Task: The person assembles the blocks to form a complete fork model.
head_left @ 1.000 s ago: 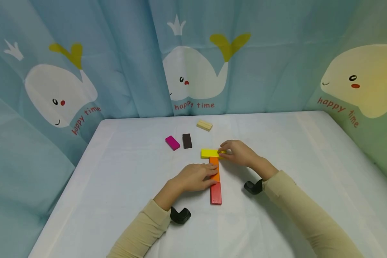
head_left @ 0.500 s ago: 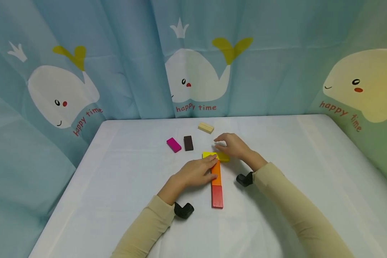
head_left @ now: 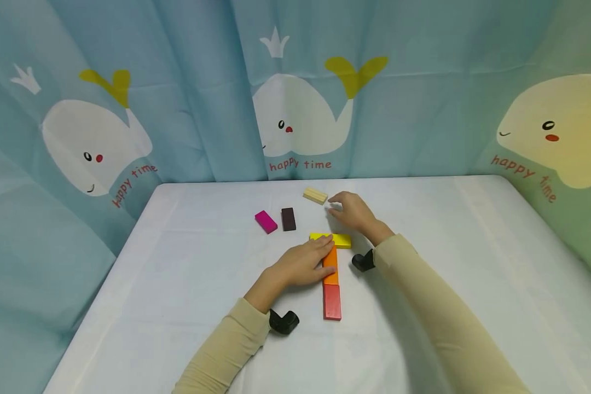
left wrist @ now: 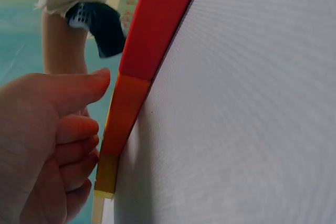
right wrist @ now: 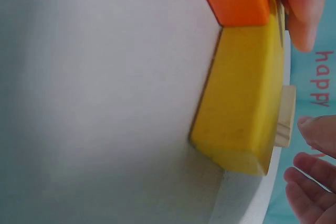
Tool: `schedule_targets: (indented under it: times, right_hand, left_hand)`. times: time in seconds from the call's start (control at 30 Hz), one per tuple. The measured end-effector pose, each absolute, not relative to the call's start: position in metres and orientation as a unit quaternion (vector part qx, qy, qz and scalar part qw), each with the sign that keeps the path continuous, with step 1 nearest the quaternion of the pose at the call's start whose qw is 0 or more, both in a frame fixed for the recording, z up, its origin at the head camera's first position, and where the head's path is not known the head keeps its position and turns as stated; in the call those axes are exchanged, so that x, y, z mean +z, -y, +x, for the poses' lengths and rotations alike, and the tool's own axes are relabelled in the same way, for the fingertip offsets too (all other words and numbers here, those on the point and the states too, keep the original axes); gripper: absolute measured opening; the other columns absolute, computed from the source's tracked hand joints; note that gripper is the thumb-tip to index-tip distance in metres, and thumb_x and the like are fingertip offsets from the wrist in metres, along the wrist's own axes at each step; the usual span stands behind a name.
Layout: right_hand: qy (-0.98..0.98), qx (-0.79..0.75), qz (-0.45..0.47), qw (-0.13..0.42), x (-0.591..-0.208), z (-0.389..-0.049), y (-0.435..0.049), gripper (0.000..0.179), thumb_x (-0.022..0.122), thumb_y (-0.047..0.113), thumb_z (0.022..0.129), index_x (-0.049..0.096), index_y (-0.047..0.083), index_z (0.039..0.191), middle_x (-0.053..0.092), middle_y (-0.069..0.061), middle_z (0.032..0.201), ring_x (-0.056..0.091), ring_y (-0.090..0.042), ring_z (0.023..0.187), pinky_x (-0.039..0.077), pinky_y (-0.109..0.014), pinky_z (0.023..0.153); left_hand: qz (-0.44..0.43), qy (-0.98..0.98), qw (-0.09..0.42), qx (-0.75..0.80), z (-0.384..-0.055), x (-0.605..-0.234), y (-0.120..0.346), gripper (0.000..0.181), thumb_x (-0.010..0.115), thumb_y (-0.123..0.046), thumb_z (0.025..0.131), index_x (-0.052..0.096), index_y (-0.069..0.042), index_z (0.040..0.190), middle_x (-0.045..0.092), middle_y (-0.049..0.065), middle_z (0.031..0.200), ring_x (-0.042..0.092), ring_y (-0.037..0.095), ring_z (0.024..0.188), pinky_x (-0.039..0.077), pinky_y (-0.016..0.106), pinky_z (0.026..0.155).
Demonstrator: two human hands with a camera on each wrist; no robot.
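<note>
The left hand [head_left: 300,264] lies relaxed-fingered over the orange block [head_left: 331,258] and yellow block [head_left: 343,241] mid-frame; should it slide, I'd expect their join to split. Upper centre, the right hand [head_left: 353,212] hangs by the pale block [head_left: 315,195], fingers parted, holding nothing

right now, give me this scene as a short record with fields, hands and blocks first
left hand: resting over the orange block, fingertips at the yellow block
right hand: fingers parted beside the plain wood block, not gripping it
t shape: red block nearest the person, then orange, yellow crosswise at the far end
other loose blocks: magenta block, dark brown block
surface: white table
backdrop: blue curtain with whales
</note>
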State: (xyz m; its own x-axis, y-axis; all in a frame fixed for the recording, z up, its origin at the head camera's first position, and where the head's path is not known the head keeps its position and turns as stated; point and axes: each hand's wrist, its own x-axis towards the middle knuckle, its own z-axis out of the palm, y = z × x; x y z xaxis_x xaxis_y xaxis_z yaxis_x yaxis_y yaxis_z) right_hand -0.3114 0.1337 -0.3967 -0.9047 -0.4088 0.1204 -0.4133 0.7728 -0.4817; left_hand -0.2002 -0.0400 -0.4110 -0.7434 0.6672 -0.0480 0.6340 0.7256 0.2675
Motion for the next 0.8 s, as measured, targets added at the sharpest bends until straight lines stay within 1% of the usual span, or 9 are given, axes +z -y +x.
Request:
schedule_targets:
  times: [0.3, 0.53, 0.67, 0.8]
  right_hand:
    - [0.944, 0.266, 0.194, 0.004, -0.394, -0.325, -0.125, 0.026, 0.060, 0.008, 0.087, 0.064, -0.007, 0.109, 0.058, -0.023, 0.115, 0.050, -0.035, 0.111, 0.037, -0.046, 0.097]
    - [0.952, 0.250, 0.178, -0.017, -0.394, -0.335, -0.120, 0.026, 0.060, 0.009, 0.087, 0.065, -0.006, 0.109, 0.058, -0.022, 0.115, 0.050, -0.034, 0.111, 0.036, -0.045, 0.098]
    - [0.953, 0.241, 0.185, -0.025, -0.396, -0.339, -0.116, 0.026, 0.060, 0.008, 0.087, 0.065, -0.006, 0.108, 0.059, -0.022, 0.115, 0.050, -0.034, 0.111, 0.035, -0.044, 0.099]
    - [0.954, 0.232, 0.191, -0.020, -0.395, -0.341, -0.113, 0.024, 0.061, 0.008, 0.086, 0.066, -0.006, 0.106, 0.060, -0.022, 0.112, 0.051, -0.034, 0.109, 0.035, -0.044, 0.098]
  left_hand:
    - [0.351, -0.929, 0.066, 0.101, -0.202, -0.413, 0.040, 0.060, 0.046, -0.042, 0.094, 0.036, -0.007, 0.141, 0.029, 0.002, 0.147, 0.026, 0.014, 0.133, 0.021, 0.027, 0.107]
    - [0.355, -0.927, 0.064, 0.102, -0.201, -0.410, 0.039, 0.059, 0.046, -0.041, 0.094, 0.037, -0.006, 0.141, 0.030, 0.004, 0.147, 0.027, 0.016, 0.133, 0.022, 0.027, 0.107]
    - [0.353, -0.928, 0.068, 0.096, -0.200, -0.410, 0.039, 0.059, 0.045, -0.040, 0.094, 0.036, -0.006, 0.141, 0.029, 0.004, 0.147, 0.027, 0.016, 0.133, 0.022, 0.027, 0.107]
    - [0.353, -0.929, 0.064, 0.091, -0.200, -0.410, 0.039, 0.059, 0.045, -0.040, 0.094, 0.037, -0.006, 0.141, 0.029, 0.004, 0.147, 0.028, 0.015, 0.133, 0.022, 0.027, 0.106]
